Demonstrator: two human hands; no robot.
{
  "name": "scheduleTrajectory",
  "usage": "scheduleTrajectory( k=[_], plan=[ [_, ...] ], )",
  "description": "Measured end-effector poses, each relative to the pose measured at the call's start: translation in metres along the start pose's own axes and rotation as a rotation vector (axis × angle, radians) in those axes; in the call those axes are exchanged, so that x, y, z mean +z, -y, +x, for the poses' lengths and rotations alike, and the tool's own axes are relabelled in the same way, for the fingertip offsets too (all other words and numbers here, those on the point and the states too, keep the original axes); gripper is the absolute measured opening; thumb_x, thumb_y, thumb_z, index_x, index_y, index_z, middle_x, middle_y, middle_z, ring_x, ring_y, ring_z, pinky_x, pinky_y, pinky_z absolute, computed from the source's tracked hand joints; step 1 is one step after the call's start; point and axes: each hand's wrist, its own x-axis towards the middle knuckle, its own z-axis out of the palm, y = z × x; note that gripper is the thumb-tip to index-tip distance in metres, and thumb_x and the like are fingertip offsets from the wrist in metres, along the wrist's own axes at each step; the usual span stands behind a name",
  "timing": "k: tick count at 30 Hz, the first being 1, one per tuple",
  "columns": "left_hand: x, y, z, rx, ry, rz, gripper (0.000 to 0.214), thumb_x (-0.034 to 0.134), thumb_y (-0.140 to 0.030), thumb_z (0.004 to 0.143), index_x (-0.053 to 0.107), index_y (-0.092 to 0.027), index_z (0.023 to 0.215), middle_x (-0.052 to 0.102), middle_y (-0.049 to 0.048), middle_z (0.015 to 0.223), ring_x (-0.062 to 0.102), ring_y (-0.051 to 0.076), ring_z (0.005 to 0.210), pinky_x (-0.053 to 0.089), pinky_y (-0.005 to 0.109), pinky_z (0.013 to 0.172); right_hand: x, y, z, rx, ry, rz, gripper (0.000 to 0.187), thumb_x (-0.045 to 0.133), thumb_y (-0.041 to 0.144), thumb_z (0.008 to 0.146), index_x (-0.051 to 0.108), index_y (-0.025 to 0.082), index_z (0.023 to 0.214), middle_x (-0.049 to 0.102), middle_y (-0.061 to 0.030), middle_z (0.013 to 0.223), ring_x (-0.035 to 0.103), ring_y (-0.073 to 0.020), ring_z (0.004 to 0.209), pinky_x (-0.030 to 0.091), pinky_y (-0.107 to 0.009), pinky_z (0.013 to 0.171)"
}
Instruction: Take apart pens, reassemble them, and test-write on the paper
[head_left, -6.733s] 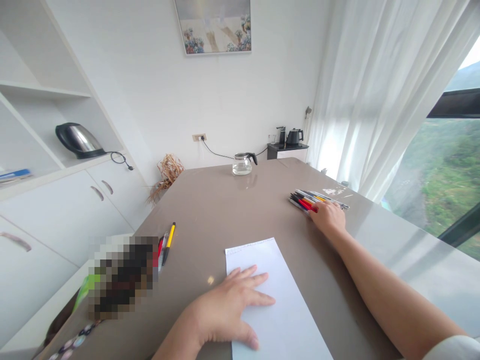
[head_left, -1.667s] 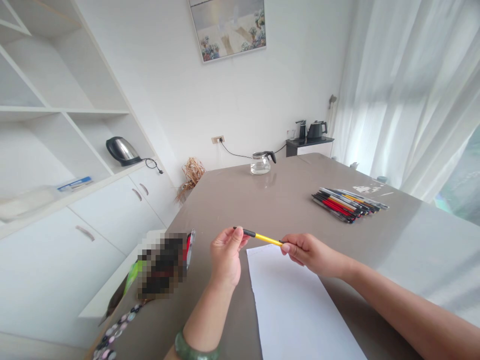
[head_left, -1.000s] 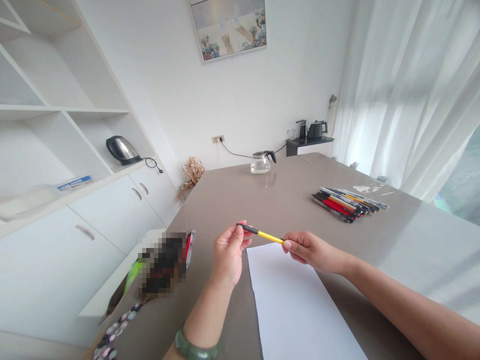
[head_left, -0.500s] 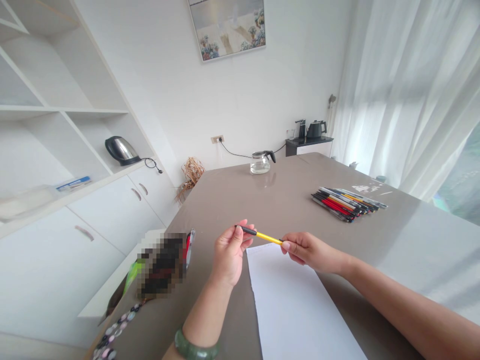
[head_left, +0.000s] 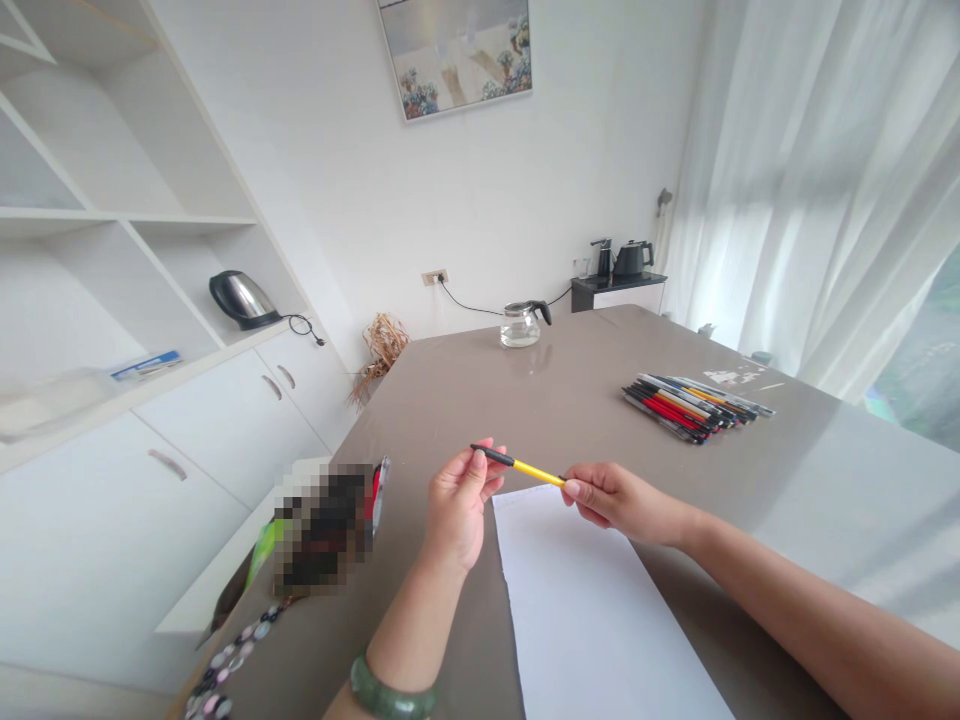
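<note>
Between my two hands is a yellow pen (head_left: 536, 473) with a black grip section, held slightly tilted above the table. My left hand (head_left: 461, 500) pinches its black end between thumb and fingers. On the yellow end, the thumb and fingers of my right hand (head_left: 611, 497) are closed. A white sheet of paper (head_left: 585, 610) lies on the table just below and nearer to me. Further off to the right, a pile of pens (head_left: 690, 405) in black, red, white and other colours rests on the table.
On the brown table (head_left: 442, 400) a glass pot (head_left: 520, 327) stands near the far edge. White scraps (head_left: 735, 376) lie at the right. At the left edge are a blurred-out dark item (head_left: 326, 530) and a beaded strap (head_left: 232, 655). A steel kettle (head_left: 244, 300) sits on the shelf.
</note>
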Motion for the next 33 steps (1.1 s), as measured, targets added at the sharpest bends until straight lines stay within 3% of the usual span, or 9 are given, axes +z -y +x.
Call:
scheduleTrajectory(
  k=[6, 12, 19, 25, 30, 33],
  plan=[
    [-0.0038, 0.0034, 0.0038, 0.05, -0.062, -0.05, 0.015, 0.06, -0.03, 0.068, 0.057, -0.018, 0.075, 0.061, -0.0006, 0.071, 0.058, 0.011, 0.069, 0.041, 0.024, 0.066, 0.0008, 0.0003, 0.0005, 0.007, 0.009, 0.007, 0.038, 0.032, 0.049, 0.079, 0.047, 0.015, 0.074, 0.042, 0.0026, 0.053, 0.032, -0.006, 0.045, 0.028, -0.019, 0.043],
    [-0.0015, 0.0022, 0.001, -0.037, 0.069, -0.019, 0.028, 0.056, -0.029, 0.072, 0.054, -0.02, 0.099, 0.061, 0.0067, 0.091, 0.057, 0.015, 0.083, 0.041, 0.027, 0.071, 0.0003, -0.0006, -0.0007, 0.004, 0.006, 0.015, 0.038, 0.031, 0.049, 0.08, 0.046, 0.015, 0.074, 0.042, 0.0027, 0.053, 0.031, -0.0059, 0.045, 0.027, -0.019, 0.043],
    [-0.0052, 0.0052, 0.0036, 0.022, 0.002, -0.043, 0.012, 0.061, -0.025, 0.068, 0.058, -0.016, 0.075, 0.061, -0.0003, 0.07, 0.057, 0.01, 0.067, 0.041, 0.022, 0.065, 0.001, 0.001, 0.0002, 0.018, 0.024, 0.008, 0.037, 0.032, 0.049, 0.08, 0.046, 0.015, 0.073, 0.042, 0.0027, 0.053, 0.032, -0.006, 0.045, 0.028, -0.019, 0.044],
    [-0.0013, 0.0023, 0.0007, -0.055, 0.088, 0.0, 0.027, 0.056, -0.03, 0.072, 0.055, -0.018, 0.096, 0.06, 0.0079, 0.096, 0.056, 0.016, 0.085, 0.041, 0.026, 0.07, -0.0003, -0.0003, -0.0004, 0.015, 0.006, 0.034, 0.037, 0.031, 0.049, 0.08, 0.046, 0.015, 0.074, 0.041, 0.0031, 0.053, 0.031, -0.0057, 0.044, 0.027, -0.019, 0.043],
    [-0.0029, 0.0045, 0.0018, 0.002, 0.033, 0.019, 0.013, 0.058, -0.028, 0.07, 0.057, -0.017, 0.077, 0.062, 0.0025, 0.077, 0.058, 0.012, 0.075, 0.041, 0.024, 0.069, 0.001, 0.0018, -0.0011, 0.014, 0.027, 0.016, 0.037, 0.031, 0.049, 0.08, 0.046, 0.015, 0.073, 0.041, 0.0028, 0.053, 0.032, -0.0061, 0.045, 0.028, -0.019, 0.044],
    [-0.002, 0.003, 0.001, -0.02, 0.062, 0.009, 0.015, 0.057, -0.03, 0.071, 0.056, -0.019, 0.082, 0.062, 0.0029, 0.082, 0.057, 0.013, 0.078, 0.041, 0.026, 0.07, 0.0012, 0.001, -0.0006, 0.02, 0.021, 0.015, 0.037, 0.031, 0.049, 0.08, 0.045, 0.015, 0.073, 0.042, 0.0029, 0.053, 0.032, -0.006, 0.045, 0.028, -0.019, 0.044]
  ],
)
